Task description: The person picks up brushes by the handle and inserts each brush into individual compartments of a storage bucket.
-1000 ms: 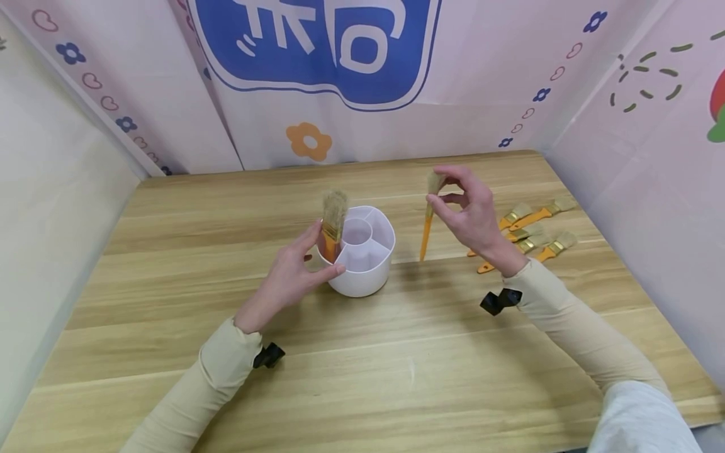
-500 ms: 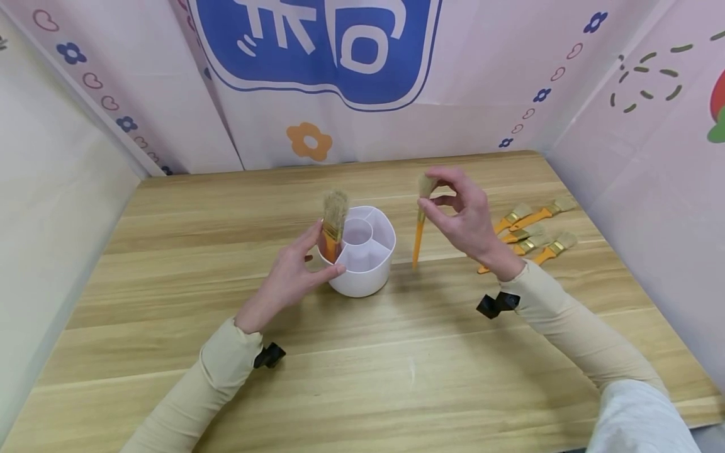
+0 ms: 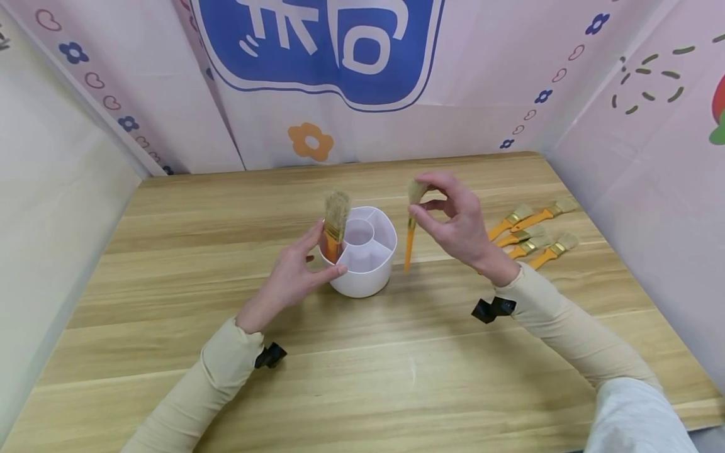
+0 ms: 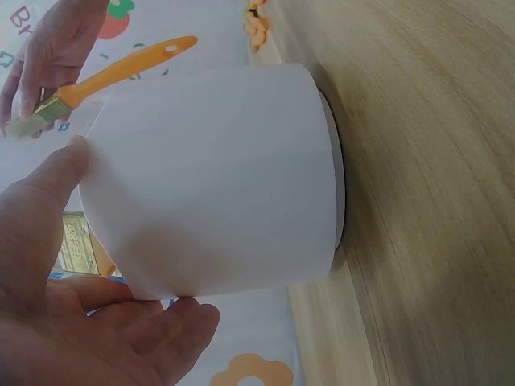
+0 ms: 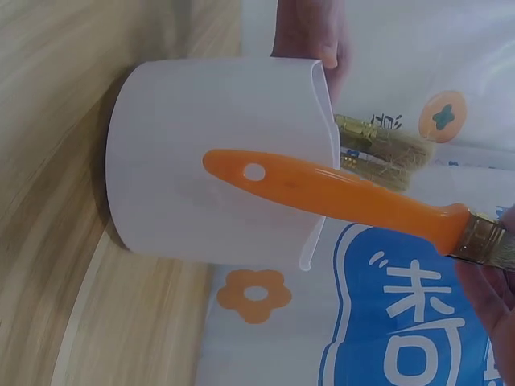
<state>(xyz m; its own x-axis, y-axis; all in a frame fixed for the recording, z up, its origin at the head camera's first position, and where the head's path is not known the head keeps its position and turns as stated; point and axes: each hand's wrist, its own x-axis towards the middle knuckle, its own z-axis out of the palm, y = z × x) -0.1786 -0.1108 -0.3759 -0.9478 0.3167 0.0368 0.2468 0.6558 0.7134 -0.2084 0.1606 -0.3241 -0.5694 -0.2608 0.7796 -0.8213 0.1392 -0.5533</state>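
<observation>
A white round organizer (image 3: 362,282) with several compartments stands upright on the wooden table. My left hand (image 3: 287,272) grips its left side, the thumb at the front rim and the fingers round the wall. Paintbrushes (image 3: 337,214) stand bristles up in the left compartment; the right wrist view shows two brush heads (image 5: 386,145) there. Just right of the organizer, my right hand (image 3: 454,220) pinches another paintbrush (image 3: 409,246) by its bristles. Its orange handle (image 5: 338,191) hangs down, clear of the table, and in the head view it is apart from the organizer.
Several more orange-handled paintbrushes (image 3: 523,236) lie in a loose group on the table (image 3: 351,384) at the right, partly behind my right wrist. Printed cloth walls (image 3: 408,135) border the table at the back and both sides.
My right hand has moved left and slightly down with the paintbrush, closer to the organizer. My left hand and the organizer have stayed in place.
</observation>
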